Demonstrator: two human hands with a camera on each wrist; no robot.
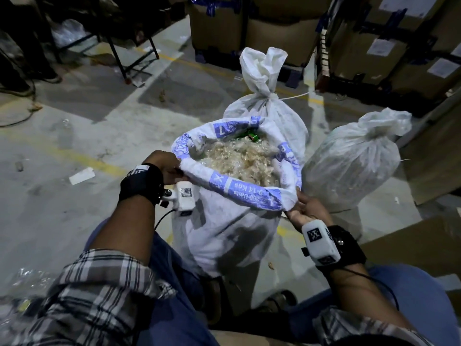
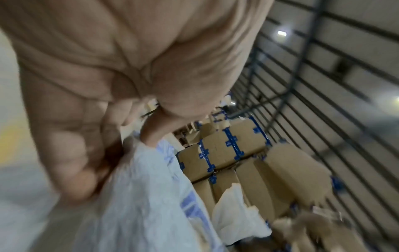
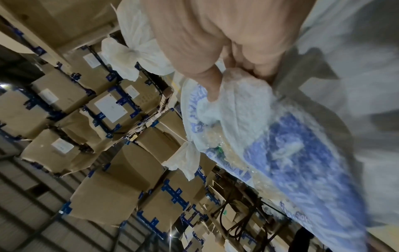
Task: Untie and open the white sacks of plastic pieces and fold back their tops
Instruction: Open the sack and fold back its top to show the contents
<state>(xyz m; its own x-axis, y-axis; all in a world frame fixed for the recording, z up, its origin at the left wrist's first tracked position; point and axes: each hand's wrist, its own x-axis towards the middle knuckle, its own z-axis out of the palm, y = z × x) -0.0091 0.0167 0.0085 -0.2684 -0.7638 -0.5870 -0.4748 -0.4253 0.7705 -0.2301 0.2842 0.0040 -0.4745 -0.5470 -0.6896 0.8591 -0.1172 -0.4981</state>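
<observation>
An open white sack (image 1: 224, 228) stands in front of me, its top rolled outward into a blue-printed rim (image 1: 239, 191). Pale plastic pieces (image 1: 237, 161) fill it, with a green scrap at the far side. My left hand (image 1: 169, 168) grips the rolled rim at its left end; the left wrist view shows curled fingers (image 2: 86, 170) on the white fabric (image 2: 138, 196). My right hand (image 1: 306, 208) pinches the rim at its right end, with the thumb (image 3: 211, 85) pressed on bunched fabric (image 3: 241, 95). Behind stands a tied sack (image 1: 264, 96), and a second tied sack (image 1: 354, 158) is to the right.
Stacked cardboard boxes (image 1: 269, 28) with blue tape line the far side and the right (image 1: 399, 46). A dark metal table frame (image 1: 117, 53) stands at the far left. A yellow floor line (image 1: 74, 156) crosses the concrete, with a paper scrap (image 1: 81, 175) on it. More cardboard (image 1: 429, 245) lies near right.
</observation>
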